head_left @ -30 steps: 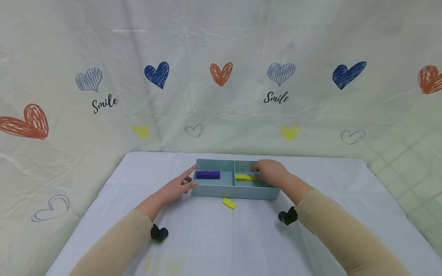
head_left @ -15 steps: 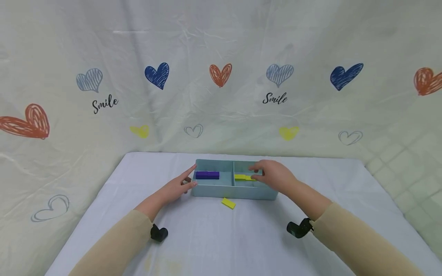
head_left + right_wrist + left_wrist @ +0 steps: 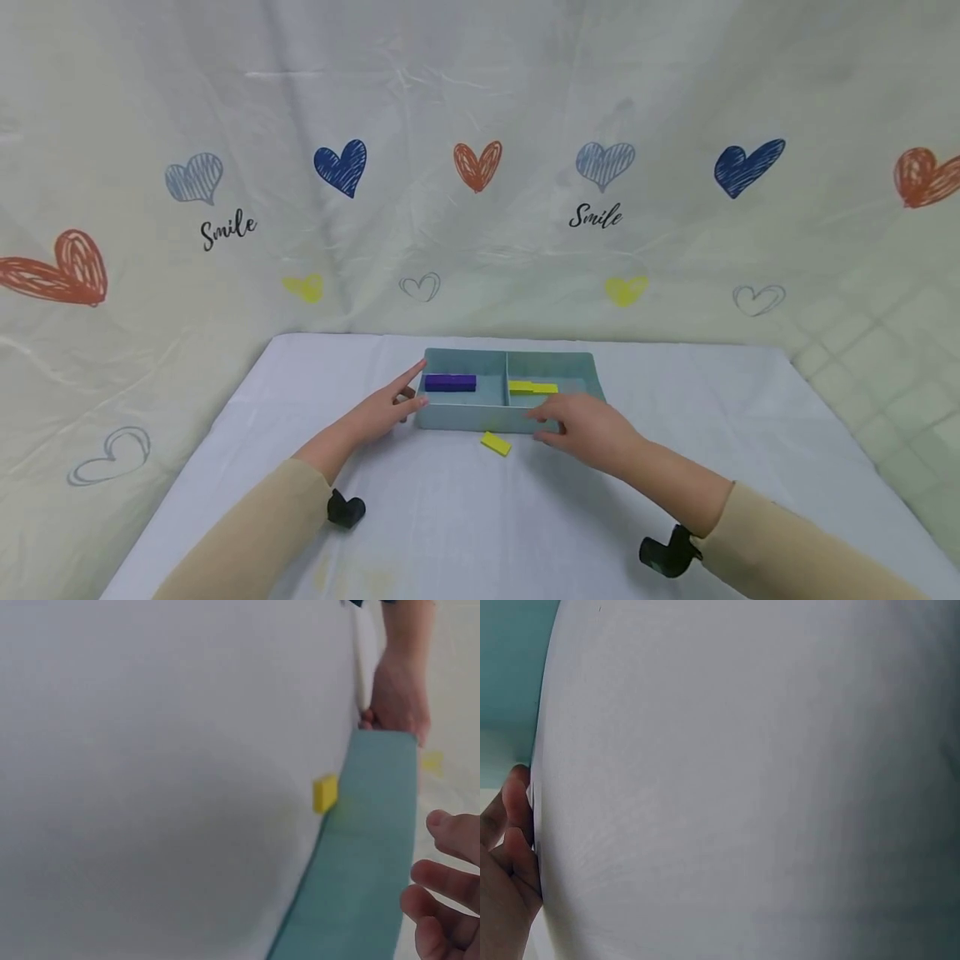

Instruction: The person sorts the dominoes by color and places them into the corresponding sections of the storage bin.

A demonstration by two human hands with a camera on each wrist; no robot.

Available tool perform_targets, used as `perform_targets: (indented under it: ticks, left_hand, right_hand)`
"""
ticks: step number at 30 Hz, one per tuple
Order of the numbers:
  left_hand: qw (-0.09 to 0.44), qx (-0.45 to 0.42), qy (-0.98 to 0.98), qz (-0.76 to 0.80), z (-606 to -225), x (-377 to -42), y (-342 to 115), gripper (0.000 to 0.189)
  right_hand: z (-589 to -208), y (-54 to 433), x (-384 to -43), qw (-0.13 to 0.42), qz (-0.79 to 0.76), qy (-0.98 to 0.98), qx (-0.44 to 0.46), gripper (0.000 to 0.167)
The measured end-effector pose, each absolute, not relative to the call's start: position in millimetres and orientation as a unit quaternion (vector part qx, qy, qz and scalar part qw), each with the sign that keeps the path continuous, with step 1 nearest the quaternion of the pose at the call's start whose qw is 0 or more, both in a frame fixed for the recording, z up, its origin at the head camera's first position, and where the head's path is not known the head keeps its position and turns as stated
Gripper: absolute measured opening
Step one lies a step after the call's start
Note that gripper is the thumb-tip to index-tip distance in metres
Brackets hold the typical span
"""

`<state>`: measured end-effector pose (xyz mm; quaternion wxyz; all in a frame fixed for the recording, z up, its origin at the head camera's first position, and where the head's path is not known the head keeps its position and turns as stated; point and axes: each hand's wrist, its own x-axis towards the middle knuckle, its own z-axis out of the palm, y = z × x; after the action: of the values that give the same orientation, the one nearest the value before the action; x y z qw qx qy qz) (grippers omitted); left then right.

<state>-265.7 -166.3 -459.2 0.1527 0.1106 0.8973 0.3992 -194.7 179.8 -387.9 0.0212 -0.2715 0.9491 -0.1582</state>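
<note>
A shallow blue-green box with a divider stands on the white-covered table. Its left compartment holds a purple block; yellow blocks lie end to end in the right one. Another yellow block rests on the cloth just in front of the box. My left hand touches the box's left end with index finger and thumb spread. Over the front wall's right part is my right hand, fingers loosely bent and apart, nothing between them; the right wrist view shows the fingers beside the box wall.
White cloth covers the table around the box. Behind the table hangs a pale backdrop printed with hearts. Black wrist cameras sit at the left sleeve and the right sleeve.
My right hand has drawn out of the right compartment toward the front of the box, uncovering the yellow blocks there. The left hand has stayed at the left end.
</note>
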Motion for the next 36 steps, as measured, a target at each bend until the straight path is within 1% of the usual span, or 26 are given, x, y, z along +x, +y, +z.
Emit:
perform_targets:
  ticks: [5,9,18,24,36]
  left_hand:
    - [0.150,0.111,0.897,0.400,-458,-265,-167,0.070]
    - [0.149,0.113,0.897,0.401,-458,-263,-168,0.071]
    - [0.147,0.116,0.899,0.397,-457,-263,-165,0.070]
    - [0.147,0.113,0.900,0.394,-459,-265,-164,0.070]
    - [0.151,0.111,0.899,0.395,-460,-265,-163,0.071]
  right_hand:
    - [-401,167,-192,0.023,-0.128,0.948,-0.292,0.028]
    - [-411,158,-193,0.037,-0.116,0.946,-0.301,0.030]
    - [-433,141,-199,0.042,-0.097,0.952,-0.287,0.028]
    - [-441,133,-199,0.019,-0.061,0.958,-0.280,0.023]
    - [-449,129,-201,-0.004,-0.048,0.961,-0.272,0.022]
